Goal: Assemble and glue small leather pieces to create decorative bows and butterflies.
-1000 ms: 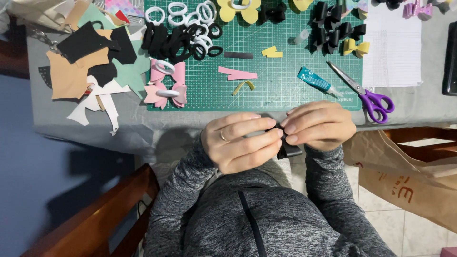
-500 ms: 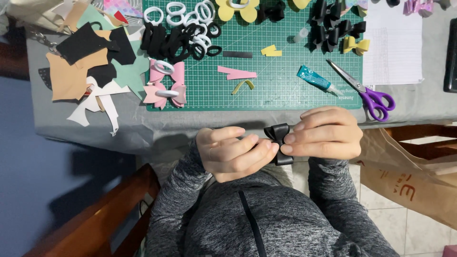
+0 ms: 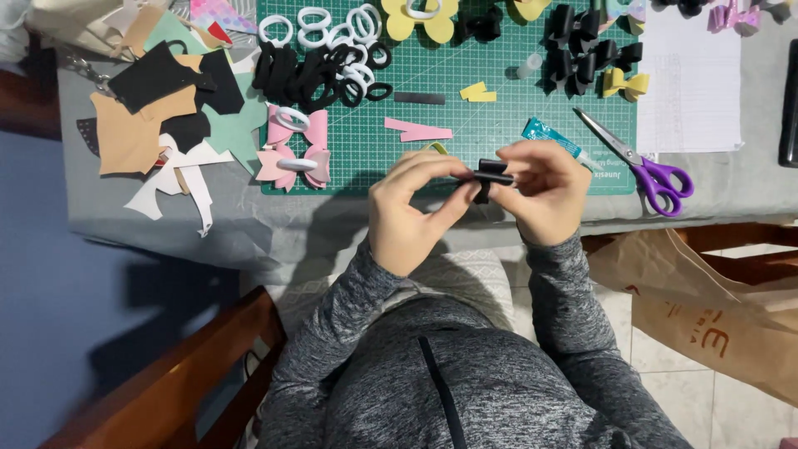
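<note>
Fingers of your left hand [image 3: 411, 208] and right hand [image 3: 540, 187] pinch the small black foam bow [image 3: 489, 176]; press its centre band, apparently folded, evenly.

Bare mat [image 3: 490, 125] ahead (scissors [image 3: 636, 162] right, pink bows [image 3: 293, 150] left).
</note>
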